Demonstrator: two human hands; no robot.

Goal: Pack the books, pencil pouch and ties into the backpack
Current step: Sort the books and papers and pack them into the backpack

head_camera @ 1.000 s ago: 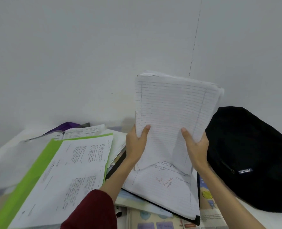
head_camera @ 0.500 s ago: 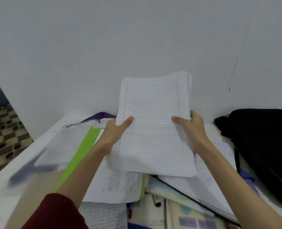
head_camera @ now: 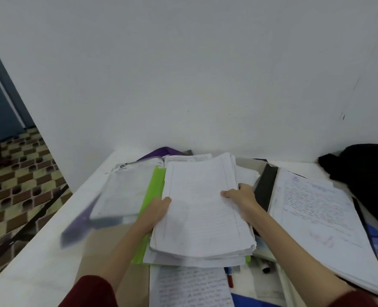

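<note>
From my head cam: both hands grip the paper stack (head_camera: 202,207), left hand (head_camera: 156,210) on its left edge, right hand (head_camera: 241,196) on its right. Stack lies on a green folder (head_camera: 153,191) on the table (head_camera: 37,269). Backpack (head_camera: 365,171) sits far right of the stack, open binder (head_camera: 316,218) between them.

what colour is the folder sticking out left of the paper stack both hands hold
Bright lime green folder, clearest in the head view.

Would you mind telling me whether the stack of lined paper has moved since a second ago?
Yes. The stack of lined paper came down from upright in front of the wall and away from the backpack, onto the green folder.
</note>
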